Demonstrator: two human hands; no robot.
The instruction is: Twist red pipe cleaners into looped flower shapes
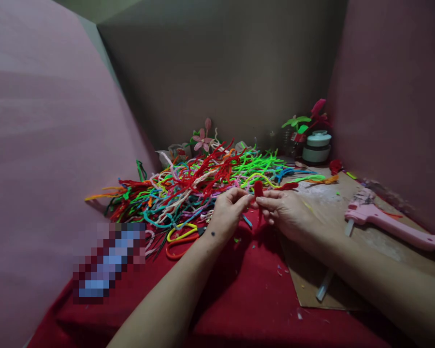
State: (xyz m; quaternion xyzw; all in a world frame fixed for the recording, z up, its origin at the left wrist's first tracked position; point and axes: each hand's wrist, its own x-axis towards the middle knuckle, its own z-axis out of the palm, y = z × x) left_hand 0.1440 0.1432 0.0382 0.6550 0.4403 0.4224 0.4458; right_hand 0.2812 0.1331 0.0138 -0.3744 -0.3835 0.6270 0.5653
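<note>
Red pipe cleaner point(258, 189) sits pinched between both hands just in front of the heap, over the red cloth point(239, 290). Its folded top stands nearly upright, long axis running up and down, the rounded end pointing up toward the back wall and a thin tail dropping below the fingers. The left hand point(227, 211) closes thumb and forefinger narrowly on its left side; the right hand point(288, 212) grips it from the right, fingers curled in close around the stem. Behind them spreads the heap point(203, 186) of pipe cleaners in red, green, white, blue and orange, lying every which way. Yellow-and-orange scissors point(181, 239) lie just left of the left wrist, partly under the strands. Right of the hands a cardboard sheet point(366, 232) carries a pink glue gun point(391, 223), lying flat with its nozzle toward the hands. A round tin point(317, 146) and small pipe-cleaner flowers point(202, 140) stand at the back.
</note>
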